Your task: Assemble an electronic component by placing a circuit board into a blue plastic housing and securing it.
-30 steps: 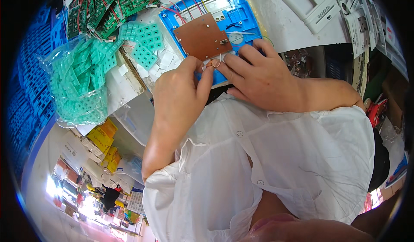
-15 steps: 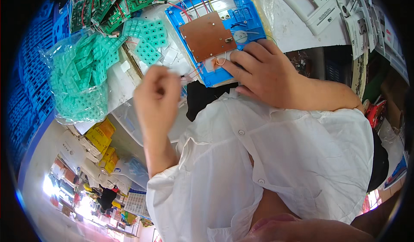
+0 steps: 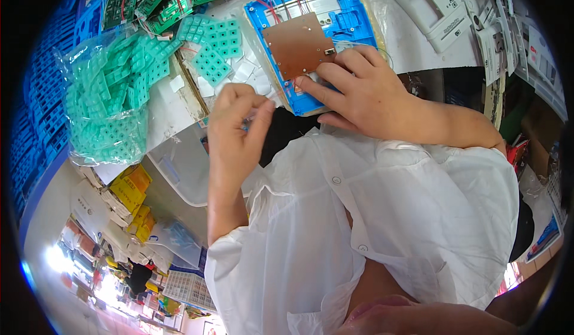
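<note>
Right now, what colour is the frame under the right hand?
Bright blue frame, with the right hand resting on it; head view.

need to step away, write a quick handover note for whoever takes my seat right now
Left hand: raised off the bench, fingertips pinched together; what they hold is too small to tell.
Right hand: pressing on the blue plastic frame, fingertips at the edge of the brown circuit board.
Board lies in the frame, wires run off its top.
Bag of green keypads to the left, loose keypad sheet beside the frame.
No keypad on the board yet.
</note>
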Demonstrator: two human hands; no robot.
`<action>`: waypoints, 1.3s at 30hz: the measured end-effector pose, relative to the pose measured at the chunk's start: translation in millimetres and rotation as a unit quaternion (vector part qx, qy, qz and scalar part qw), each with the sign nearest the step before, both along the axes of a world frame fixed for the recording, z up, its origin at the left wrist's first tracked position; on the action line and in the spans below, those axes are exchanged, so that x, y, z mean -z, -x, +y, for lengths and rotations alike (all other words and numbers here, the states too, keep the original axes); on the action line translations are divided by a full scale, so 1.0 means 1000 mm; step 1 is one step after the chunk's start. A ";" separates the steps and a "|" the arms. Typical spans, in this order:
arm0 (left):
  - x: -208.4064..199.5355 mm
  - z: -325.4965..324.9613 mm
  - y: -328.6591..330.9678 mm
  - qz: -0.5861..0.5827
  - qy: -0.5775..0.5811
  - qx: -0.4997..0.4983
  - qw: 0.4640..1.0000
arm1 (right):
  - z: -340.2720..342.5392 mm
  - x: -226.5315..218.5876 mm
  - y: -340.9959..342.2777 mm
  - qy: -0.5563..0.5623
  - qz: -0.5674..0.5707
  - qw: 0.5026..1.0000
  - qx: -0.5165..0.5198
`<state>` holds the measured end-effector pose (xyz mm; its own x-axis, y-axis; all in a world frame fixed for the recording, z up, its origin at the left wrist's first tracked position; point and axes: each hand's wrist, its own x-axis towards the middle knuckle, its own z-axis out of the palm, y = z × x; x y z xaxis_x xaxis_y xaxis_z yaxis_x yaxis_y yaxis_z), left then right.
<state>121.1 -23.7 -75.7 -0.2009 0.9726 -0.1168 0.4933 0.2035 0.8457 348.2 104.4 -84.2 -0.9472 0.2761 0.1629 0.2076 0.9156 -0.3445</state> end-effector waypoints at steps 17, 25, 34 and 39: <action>0.005 0.019 -0.005 -0.204 -0.116 -0.108 0.966 | -0.005 -0.003 0.007 -0.007 -0.037 0.999 0.008; 0.004 0.023 -0.019 -0.410 -0.087 -0.144 0.896 | -0.002 -0.007 0.003 -0.059 -0.049 0.996 -0.036; 0.001 0.024 -0.030 -0.379 -0.096 -0.154 0.907 | 0.003 -0.007 -0.007 0.066 0.013 0.998 -0.009; -0.001 0.026 -0.034 -0.334 -0.091 -0.145 0.927 | -0.004 -0.004 -0.004 0.071 0.000 0.997 0.008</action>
